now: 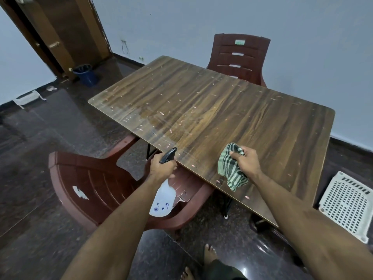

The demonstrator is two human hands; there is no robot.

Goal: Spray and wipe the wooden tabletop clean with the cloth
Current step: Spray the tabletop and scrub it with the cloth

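The wooden tabletop (212, 110) is strewn with small pale scraps, and its left part looks wet and hazy. My left hand (162, 166) grips a white spray bottle (162, 197) by its black trigger head, just off the table's near edge, nozzle pointing over the wood. My right hand (245, 160) holds a bunched green-and-white striped cloth (232, 170) just above the tabletop near the front edge. The cloth's lower end hangs close to the surface.
A maroon plastic chair (90, 178) stands under the near left edge, and another maroon chair (238, 57) at the far side. A white plastic stool (347, 205) sits at the right. A blue bucket (85, 74) stands by the wooden door. My bare feet are on the dark floor.
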